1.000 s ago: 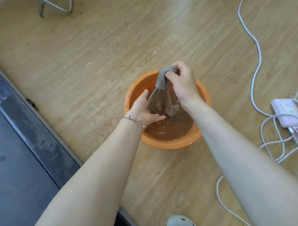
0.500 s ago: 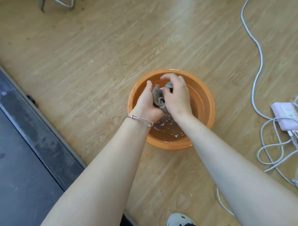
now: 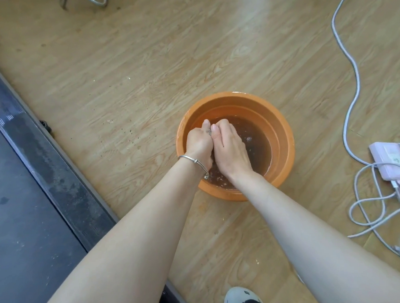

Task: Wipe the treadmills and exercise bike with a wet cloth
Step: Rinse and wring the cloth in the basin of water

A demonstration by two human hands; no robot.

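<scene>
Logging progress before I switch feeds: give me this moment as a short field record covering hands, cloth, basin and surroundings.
left hand: curled, pressed against the right, over the basin
right hand: curled beside it, low at the water
cloth: only a grey sliver shows between the thumbs
basin: orange, on the wood floor, holds brownish water
treadmill: dark deck at left, untouched
cables: white, on the floor at right

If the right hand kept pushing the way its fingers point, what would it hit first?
Most likely the far inner wall of the orange basin, passing through the brown water first. The right hand angles downward, so it might meet the bottom instead.
</scene>
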